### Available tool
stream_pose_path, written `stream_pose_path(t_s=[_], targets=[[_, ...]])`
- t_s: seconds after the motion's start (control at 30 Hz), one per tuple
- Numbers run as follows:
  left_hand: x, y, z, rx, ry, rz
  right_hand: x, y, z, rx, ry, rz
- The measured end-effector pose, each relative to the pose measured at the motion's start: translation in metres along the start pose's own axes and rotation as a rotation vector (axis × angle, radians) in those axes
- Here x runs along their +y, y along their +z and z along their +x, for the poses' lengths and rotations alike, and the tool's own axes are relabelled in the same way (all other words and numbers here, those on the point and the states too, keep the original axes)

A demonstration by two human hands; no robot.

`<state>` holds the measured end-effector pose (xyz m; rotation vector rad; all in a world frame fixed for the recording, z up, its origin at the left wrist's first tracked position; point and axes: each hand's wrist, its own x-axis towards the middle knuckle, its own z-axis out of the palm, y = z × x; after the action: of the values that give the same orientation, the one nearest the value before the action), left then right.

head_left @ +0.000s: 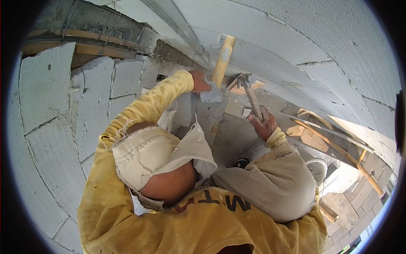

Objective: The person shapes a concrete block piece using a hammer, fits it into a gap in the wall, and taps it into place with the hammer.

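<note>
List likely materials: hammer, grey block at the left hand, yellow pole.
Hammer: head probably steel, dull grey with a worn metallic look; handle material unclear, pale and dusty.
Grey block: likely concrete or similar, going by its matte, stony surface.
Yellow pole: perhaps bamboo or wood, given its tan-yellow colour; greyish smears on it, painted pipe not ruled out.

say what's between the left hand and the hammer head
In the head view: a grey block, a yellow pole and part of a brown-edged board.
</note>
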<state>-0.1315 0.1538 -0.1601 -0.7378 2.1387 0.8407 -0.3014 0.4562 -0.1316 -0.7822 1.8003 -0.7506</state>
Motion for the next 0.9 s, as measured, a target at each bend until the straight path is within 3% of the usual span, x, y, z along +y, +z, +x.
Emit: stream_pose_path(t_s=[0.07, 0.23, 0.37, 0.47, 0.57, 0.63, 0.7, 0.77, 0.83, 0.9], targets=[[0.003, -0.001, -0.003, -0.026, -0.041, -0.053, 0.006, 0.014, 0.006, -0.102, -0.030, 0.058], [0.009, -0.001, -0.003, -0.028, -0.125, -0.107, 0.007, 0.046, 0.018, -0.086, -0.094, -0.052], [0.021, -0.012, -0.009, -0.089, 0.094, 0.086, 0.017, 0.076, 0.038, -0.044, -0.009, -0.258], [0.008, -0.010, 0.004, -0.088, 0.170, 0.122, 0.004, 0.068, 0.034, 0.018, -0.075, -0.223], [0.011, -0.006, -0.003, -0.065, 0.142, 0.087, -0.037, 0.043, 0.028, -0.031, -0.087, 0.163], [0.018, -0.013, -0.010, -0.101, 0.097, 0.021, -0.029, 0.044, 0.033, 0.064, -0.193, 0.254], [0.021, -0.016, -0.014, -0.125, 0.091, 0.012, -0.014, 0.057, 0.036, 0.048, -0.140, 0.104], [0.024, -0.015, -0.013, -0.118, 0.060, 0.046, 0.015, 0.080, 0.046, -0.069, 0.077, -0.298], [0.017, -0.004, -0.003, -0.070, -0.030, 0.088, 0.028, 0.083, 0.047, -0.004, 0.014, -0.224], [0.013, 0.004, -0.006, -0.111, 0.171, 0.247, 0.019, 0.081, 0.033, 0.017, -0.014, -0.091]])
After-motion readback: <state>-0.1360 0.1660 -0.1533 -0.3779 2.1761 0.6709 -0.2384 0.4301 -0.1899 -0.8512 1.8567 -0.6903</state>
